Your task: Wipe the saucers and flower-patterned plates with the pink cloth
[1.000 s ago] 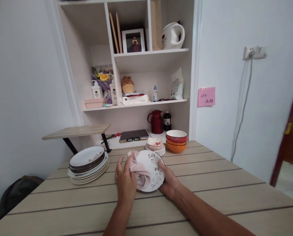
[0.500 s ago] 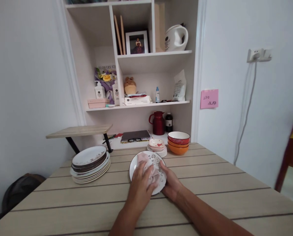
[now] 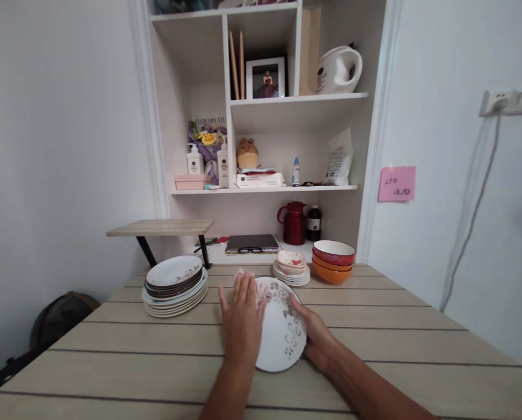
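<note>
Since half a second ago my left hand has slid from the middle of the white floral plate to its left edge, leaving most of the painted face bare. That hand lies flat, fingers stretched and nearly together, pressing the pink cloth against the plate; only a scrap of cloth peeks out past my fingertips. My right hand cups the plate's right rim, fingers half curled around it. I see the plate on the wooden table, near its middle. Left of it stands a stack of plates; behind it, small dishes and stacked bowls.
</note>
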The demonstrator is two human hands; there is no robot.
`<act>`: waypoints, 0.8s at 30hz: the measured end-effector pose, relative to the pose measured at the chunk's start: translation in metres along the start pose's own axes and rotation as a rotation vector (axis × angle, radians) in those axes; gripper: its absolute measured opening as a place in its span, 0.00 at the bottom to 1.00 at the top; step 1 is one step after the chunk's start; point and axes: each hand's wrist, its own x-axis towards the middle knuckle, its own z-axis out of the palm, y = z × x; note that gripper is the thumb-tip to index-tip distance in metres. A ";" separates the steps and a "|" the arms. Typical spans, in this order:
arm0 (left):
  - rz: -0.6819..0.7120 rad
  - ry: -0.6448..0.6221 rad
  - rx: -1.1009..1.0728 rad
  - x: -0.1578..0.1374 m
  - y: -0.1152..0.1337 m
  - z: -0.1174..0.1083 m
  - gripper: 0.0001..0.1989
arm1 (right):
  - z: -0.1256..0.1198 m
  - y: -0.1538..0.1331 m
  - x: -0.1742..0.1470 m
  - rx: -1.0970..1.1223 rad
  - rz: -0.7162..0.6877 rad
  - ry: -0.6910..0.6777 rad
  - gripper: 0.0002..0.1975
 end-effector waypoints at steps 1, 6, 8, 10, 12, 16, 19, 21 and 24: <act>0.012 0.008 0.058 0.000 -0.002 0.001 0.24 | -0.001 0.000 0.001 0.039 -0.010 -0.006 0.25; 0.151 -0.020 0.105 -0.005 0.001 0.014 0.21 | -0.003 -0.003 0.008 0.195 -0.080 -0.041 0.25; 0.208 -0.064 0.070 -0.008 0.004 0.020 0.21 | -0.004 -0.004 0.009 0.221 -0.101 -0.036 0.25; 0.239 -0.111 0.026 -0.011 0.008 0.024 0.21 | -0.006 -0.005 0.009 0.226 -0.111 -0.039 0.25; 0.261 -0.145 -0.032 -0.012 0.012 0.026 0.23 | -0.006 -0.005 0.009 0.219 -0.109 -0.057 0.25; 0.358 -0.207 -0.181 -0.013 0.016 0.024 0.27 | -0.005 -0.004 0.007 0.182 -0.051 -0.101 0.26; 0.336 -0.218 -0.268 -0.012 0.017 0.024 0.29 | -0.002 -0.003 0.004 0.124 -0.007 -0.123 0.26; 0.244 -0.188 -0.311 -0.013 0.017 0.026 0.32 | 0.000 -0.002 0.003 0.085 0.003 -0.134 0.27; 0.147 -0.159 -0.367 -0.013 0.016 0.028 0.34 | 0.002 -0.001 0.003 0.056 -0.003 -0.147 0.26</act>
